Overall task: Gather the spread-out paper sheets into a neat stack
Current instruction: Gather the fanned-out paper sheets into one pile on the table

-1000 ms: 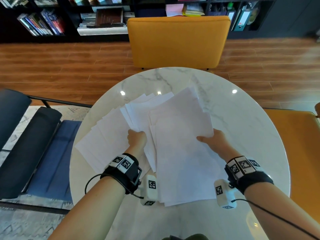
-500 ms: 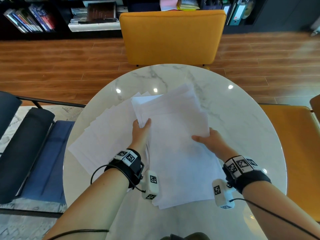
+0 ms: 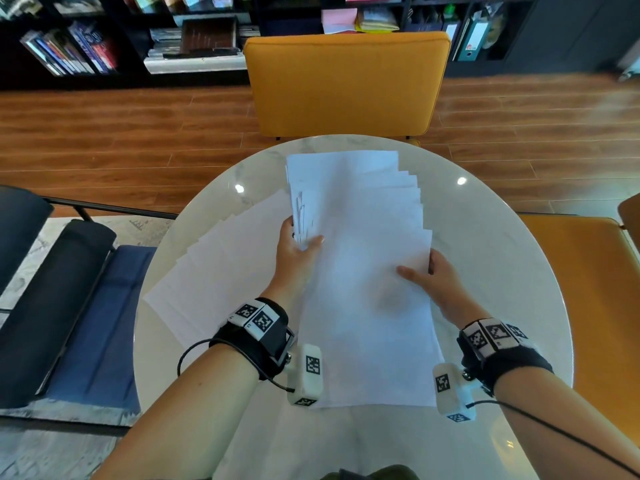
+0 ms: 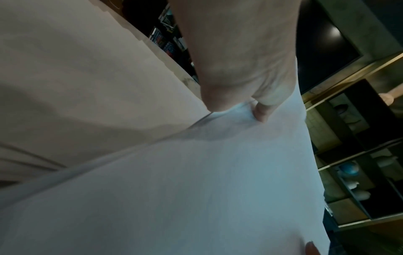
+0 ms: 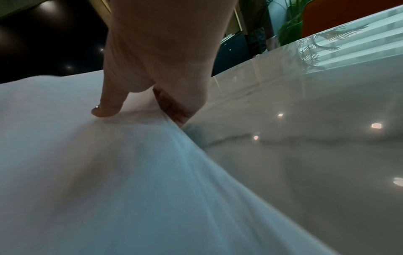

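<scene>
A thick bundle of white paper sheets (image 3: 363,271) is lifted above the round marble table (image 3: 502,258), its far edges fanned and uneven. My left hand (image 3: 294,251) grips the bundle's left edge, thumb on top and fingers underneath. My right hand (image 3: 429,271) pinches the right edge the same way. In the left wrist view the thumb (image 4: 261,112) presses into the paper (image 4: 174,181). The right wrist view shows my thumb (image 5: 109,107) on the top sheet (image 5: 87,172) and fingers under the edge. Several more sheets (image 3: 225,271) still lie spread on the table at the left.
A yellow chair (image 3: 346,84) stands at the table's far side and another yellow seat (image 3: 595,306) at the right. A dark blue chair (image 3: 69,306) is at the left. Bookshelves (image 3: 104,39) line the far wall beyond the wooden floor.
Both hands have drawn the right-hand sheets together into one bundle, squared it to the table and raised it. The left hand moved from lying on the sheets to gripping the bundle's left edge.
</scene>
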A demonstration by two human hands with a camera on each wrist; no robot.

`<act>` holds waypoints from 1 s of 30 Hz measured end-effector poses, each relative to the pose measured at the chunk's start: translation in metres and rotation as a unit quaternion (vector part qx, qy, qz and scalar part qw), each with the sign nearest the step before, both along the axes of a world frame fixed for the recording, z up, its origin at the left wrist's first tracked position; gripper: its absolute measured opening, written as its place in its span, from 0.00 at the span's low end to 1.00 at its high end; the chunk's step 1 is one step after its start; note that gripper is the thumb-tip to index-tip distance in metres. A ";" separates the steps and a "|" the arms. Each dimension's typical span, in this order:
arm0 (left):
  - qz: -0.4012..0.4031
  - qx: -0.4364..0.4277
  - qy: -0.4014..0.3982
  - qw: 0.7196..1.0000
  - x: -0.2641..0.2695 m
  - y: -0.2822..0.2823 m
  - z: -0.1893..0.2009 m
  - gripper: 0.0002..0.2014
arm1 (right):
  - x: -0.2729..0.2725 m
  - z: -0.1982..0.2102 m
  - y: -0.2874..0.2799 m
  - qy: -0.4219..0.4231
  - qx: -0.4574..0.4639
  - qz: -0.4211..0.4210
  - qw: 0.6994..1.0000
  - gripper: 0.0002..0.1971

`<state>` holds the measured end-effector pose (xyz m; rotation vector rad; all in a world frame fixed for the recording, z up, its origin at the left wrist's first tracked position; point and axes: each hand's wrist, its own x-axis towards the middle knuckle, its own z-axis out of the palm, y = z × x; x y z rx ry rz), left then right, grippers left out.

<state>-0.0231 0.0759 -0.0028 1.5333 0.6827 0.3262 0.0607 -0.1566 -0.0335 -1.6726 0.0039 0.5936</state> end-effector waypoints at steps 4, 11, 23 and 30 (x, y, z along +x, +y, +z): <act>-0.012 -0.031 -0.021 0.999 -0.004 0.000 0.010 0.21 | 0.004 0.004 -0.009 0.022 0.062 -0.008 0.998 0.33; -0.064 -0.053 -0.040 0.996 -0.012 0.003 0.025 0.16 | -0.003 0.014 -0.011 0.061 0.120 0.038 0.990 0.42; 0.050 0.007 -0.006 0.999 -0.019 0.000 0.010 0.14 | -0.019 0.016 0.006 0.060 0.014 0.026 0.998 0.16; 0.145 -0.064 0.073 0.985 -0.035 0.030 -0.009 0.15 | -0.017 0.004 0.020 0.049 -0.074 0.021 0.996 0.19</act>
